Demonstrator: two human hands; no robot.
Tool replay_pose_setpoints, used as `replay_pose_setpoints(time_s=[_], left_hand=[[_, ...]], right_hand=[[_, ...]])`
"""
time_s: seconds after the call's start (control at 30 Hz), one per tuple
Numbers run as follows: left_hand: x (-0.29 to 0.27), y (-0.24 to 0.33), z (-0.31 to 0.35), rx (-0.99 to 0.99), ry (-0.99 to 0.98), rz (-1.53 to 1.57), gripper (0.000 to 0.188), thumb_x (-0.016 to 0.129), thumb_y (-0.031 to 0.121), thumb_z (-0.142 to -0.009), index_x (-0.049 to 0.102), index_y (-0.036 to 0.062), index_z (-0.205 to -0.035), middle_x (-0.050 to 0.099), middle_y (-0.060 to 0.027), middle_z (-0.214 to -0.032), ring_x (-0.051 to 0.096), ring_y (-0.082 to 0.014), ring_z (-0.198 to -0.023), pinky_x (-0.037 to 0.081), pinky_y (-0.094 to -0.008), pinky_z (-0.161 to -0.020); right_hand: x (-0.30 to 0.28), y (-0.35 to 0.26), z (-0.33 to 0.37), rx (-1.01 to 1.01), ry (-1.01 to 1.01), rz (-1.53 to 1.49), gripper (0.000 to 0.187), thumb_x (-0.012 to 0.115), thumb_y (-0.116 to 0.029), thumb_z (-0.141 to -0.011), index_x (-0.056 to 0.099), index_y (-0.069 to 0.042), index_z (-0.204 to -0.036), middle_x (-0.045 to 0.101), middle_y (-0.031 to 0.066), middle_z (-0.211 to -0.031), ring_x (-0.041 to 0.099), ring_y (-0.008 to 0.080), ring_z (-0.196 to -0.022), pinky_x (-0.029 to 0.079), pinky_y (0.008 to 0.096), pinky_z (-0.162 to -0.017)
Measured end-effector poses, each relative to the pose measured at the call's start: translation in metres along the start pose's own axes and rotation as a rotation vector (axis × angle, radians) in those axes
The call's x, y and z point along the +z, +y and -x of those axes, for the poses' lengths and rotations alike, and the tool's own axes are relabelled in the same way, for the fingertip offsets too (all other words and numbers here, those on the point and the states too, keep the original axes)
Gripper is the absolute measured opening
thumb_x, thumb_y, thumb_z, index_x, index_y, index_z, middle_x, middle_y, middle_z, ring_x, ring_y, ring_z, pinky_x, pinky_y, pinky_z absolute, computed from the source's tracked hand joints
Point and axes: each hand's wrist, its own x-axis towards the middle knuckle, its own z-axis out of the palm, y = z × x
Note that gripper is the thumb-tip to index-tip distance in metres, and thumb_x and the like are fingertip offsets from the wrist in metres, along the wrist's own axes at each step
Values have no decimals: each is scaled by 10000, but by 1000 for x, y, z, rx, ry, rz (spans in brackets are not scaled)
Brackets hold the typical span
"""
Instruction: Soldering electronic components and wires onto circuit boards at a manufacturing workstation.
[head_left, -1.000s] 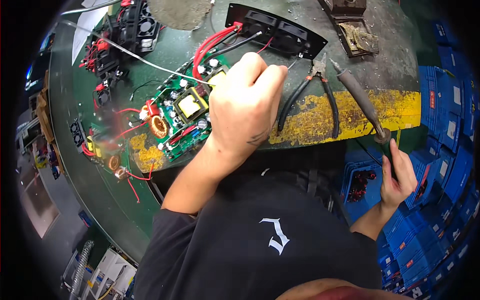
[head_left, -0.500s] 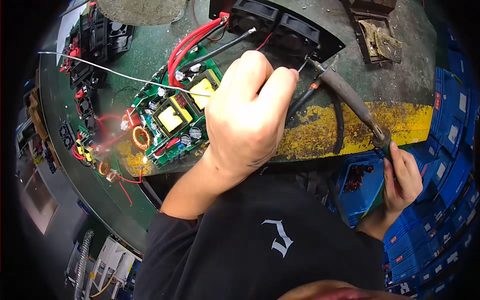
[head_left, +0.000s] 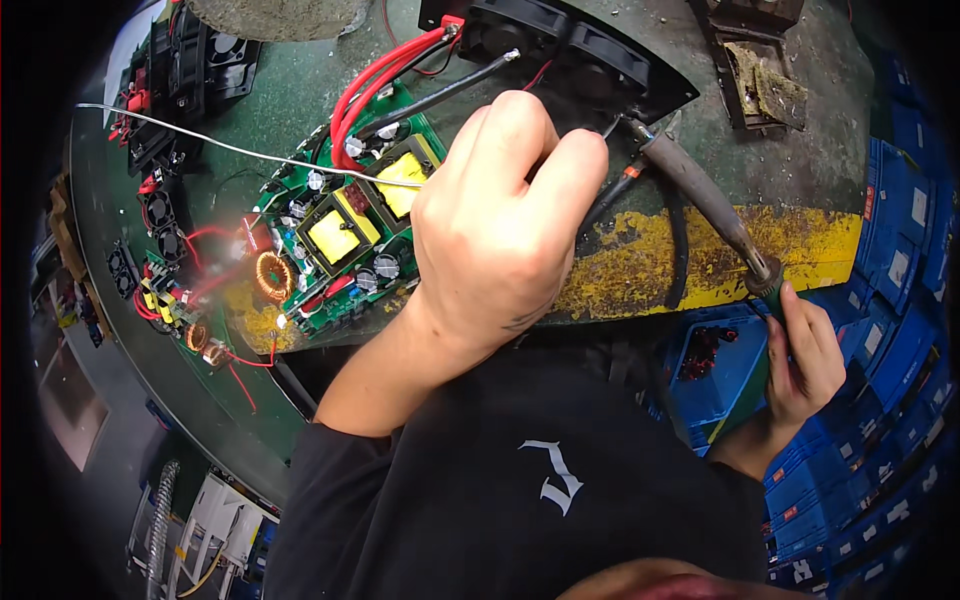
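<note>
Over the front of the bench (head_left: 795, 175), the solder wire (head_left: 200, 136) is pinched in the closed grip of the left hand (head_left: 505, 215), while the soldering iron (head_left: 700, 188) is held in the right hand (head_left: 803, 348), its grip wrapped around the handle. Beside the near edge of the fan panel (head_left: 662, 82), a joint is apparently being made. Red leads (head_left: 342, 120) seem already attached; the black lead (head_left: 440, 97), its tinned end apparently loose, is probably left to be joined.

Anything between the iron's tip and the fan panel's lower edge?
Nothing visible. The soldering iron in the right hand has its tip at the lower edge of the fan panel, the end of the solder wire beside it; the pliers lie behind the barrel, not between.
</note>
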Motion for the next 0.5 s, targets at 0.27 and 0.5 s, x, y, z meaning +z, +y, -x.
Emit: replay_pose_setpoints(time_s=[0.27,0.5], left_hand=[[4,-2,0,24,31,-29,197,805,-66,-747,712,25,-895,468,-56,-730,502,-192,-614,407,-319,-541],[5,-1,0,5,30,-27,197,805,-62,-748,711,24,-899,474,-57,-733,512,-196,-620,422,-321,-551]], right_hand=[[0,-3,-2,-29,2,15,469,724,192,-763,719,73,-1216,678,183,-900,649,214,-747,503,258,-681],[-2,-4,-1,-38,19,12,468,727,194,-761,722,73,-1213,679,181,-895,651,214,-749,503,258,-679]])
